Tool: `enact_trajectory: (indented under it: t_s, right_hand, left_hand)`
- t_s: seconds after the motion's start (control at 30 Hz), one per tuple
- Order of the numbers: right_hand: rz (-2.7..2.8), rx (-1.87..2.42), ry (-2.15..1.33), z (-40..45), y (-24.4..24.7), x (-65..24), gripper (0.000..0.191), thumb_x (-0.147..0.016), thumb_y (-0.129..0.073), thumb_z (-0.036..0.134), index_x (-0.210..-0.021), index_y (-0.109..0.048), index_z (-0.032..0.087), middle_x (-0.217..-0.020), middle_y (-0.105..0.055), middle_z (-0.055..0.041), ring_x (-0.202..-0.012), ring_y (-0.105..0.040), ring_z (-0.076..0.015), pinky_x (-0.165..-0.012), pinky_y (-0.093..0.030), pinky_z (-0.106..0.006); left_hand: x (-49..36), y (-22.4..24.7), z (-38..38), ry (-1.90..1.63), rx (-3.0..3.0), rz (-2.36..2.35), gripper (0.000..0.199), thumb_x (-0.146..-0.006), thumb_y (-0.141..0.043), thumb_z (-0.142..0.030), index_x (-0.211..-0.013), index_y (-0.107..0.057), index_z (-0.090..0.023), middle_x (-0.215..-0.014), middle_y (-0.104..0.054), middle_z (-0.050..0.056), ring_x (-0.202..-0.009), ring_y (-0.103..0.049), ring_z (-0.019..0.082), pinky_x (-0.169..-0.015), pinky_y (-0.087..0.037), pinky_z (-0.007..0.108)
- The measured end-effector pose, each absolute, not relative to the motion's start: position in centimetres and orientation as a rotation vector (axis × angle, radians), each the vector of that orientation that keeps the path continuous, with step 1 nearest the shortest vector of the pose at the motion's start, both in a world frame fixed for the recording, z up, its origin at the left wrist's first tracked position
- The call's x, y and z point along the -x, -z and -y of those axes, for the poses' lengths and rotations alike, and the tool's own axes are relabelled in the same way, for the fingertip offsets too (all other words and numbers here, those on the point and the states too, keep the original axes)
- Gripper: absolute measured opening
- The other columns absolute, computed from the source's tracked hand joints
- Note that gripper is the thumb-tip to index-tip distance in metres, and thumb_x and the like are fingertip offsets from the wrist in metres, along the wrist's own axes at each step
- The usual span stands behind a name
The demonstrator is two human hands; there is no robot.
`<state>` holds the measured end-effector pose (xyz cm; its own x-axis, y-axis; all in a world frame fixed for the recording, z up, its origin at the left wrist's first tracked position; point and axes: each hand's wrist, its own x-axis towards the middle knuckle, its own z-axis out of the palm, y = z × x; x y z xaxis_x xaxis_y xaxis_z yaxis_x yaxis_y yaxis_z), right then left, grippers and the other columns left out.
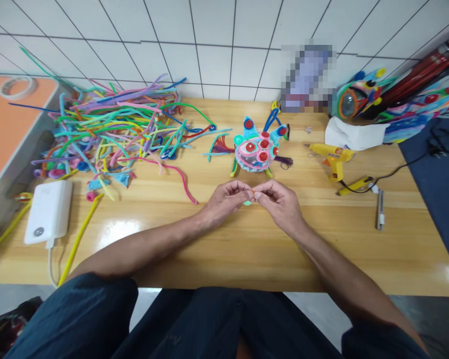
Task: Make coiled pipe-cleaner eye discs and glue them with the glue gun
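My left hand (230, 200) and my right hand (279, 202) meet above the table, thumbs and forefingers closed in a pinch. Between the fingertips shows a small piece with a bit of orange (253, 191) on top and light green (247, 203) below; the fingers hide most of it, so its kind is unclear. Just beyond the hands stands a colourful craft figure (254, 154) with a clear body, blue fuzzy parts, and red and pink discs. Two yellow-and-green pieces stick out under it, and a tuft of dark red strands (223, 144) lies at its left.
A heap of coloured pipe cleaners (123, 124) covers the back left. A white power bank (48, 212) lies in front of it. On the right are a yellow glue gun (333, 157) with its cord, a yellow utility knife (355, 186) and a slim grey tool (380, 209).
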<state>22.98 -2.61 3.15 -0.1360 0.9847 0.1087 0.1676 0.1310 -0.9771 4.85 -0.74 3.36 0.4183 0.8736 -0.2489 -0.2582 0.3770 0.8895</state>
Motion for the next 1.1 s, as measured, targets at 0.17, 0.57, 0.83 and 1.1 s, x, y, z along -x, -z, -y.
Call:
enact_trajectory:
  t_s: [0.17, 0.57, 0.83, 1.1]
  right_hand:
    - [1.500, 1.164, -1.170, 2.4, -3.0, -23.1, 0.008, -0.090, -0.071, 0.026, -0.096, -0.074, 0.022, -0.085, -0.077, -0.0003, -0.074, -0.071, -0.0141, -0.070, -0.057, -0.028]
    - [1.592, 1.176, -0.882, 3.3, -2.1, -21.9, 0.006, -0.093, -0.069, 0.022, -0.096, -0.074, 0.022, -0.087, -0.076, -0.0011, -0.078, -0.071, -0.0149, -0.072, -0.056, -0.030]
    - [1.327, 1.211, -1.071, 3.4, -1.9, -21.9, 0.027, -0.091, -0.073, 0.036, -0.115, -0.068, 0.025, -0.096, -0.077, -0.0020, -0.083, -0.073, -0.0162, -0.074, -0.060, -0.031]
    - [1.446, 1.199, -1.051, 3.2, -3.0, -22.2, 0.012, -0.092, -0.069, 0.033, -0.094, -0.072, 0.021, -0.082, -0.076, -0.0014, -0.071, -0.069, -0.0143, -0.070, -0.057, -0.030]
  left_hand:
    - [-4.8, -3.4, 0.6, -0.856, -0.879, -0.839, 0.022, -0.075, -0.078, -0.034, -0.077, -0.067, -0.015, -0.062, -0.060, -0.005, -0.046, -0.034, 0.003, -0.046, -0.022, 0.022]
    - [-5.1, -3.3, 1.0, -0.948, -0.763, -0.877, 0.016, -0.071, -0.077, -0.028, -0.075, -0.067, -0.015, -0.055, -0.057, -0.006, -0.045, -0.034, 0.004, -0.046, -0.024, 0.021]
    - [-5.3, -3.3, 0.9, -0.999, -0.753, -0.843, 0.022, -0.073, -0.080, -0.032, -0.079, -0.068, -0.015, -0.064, -0.064, -0.004, -0.045, -0.036, 0.003, -0.045, -0.025, 0.022]
    - [-4.8, -3.3, 0.8, -0.887, -0.872, -0.797, 0.025, -0.075, -0.080, -0.036, -0.079, -0.068, -0.015, -0.067, -0.067, -0.002, -0.046, -0.038, 0.003, -0.045, -0.023, 0.021]
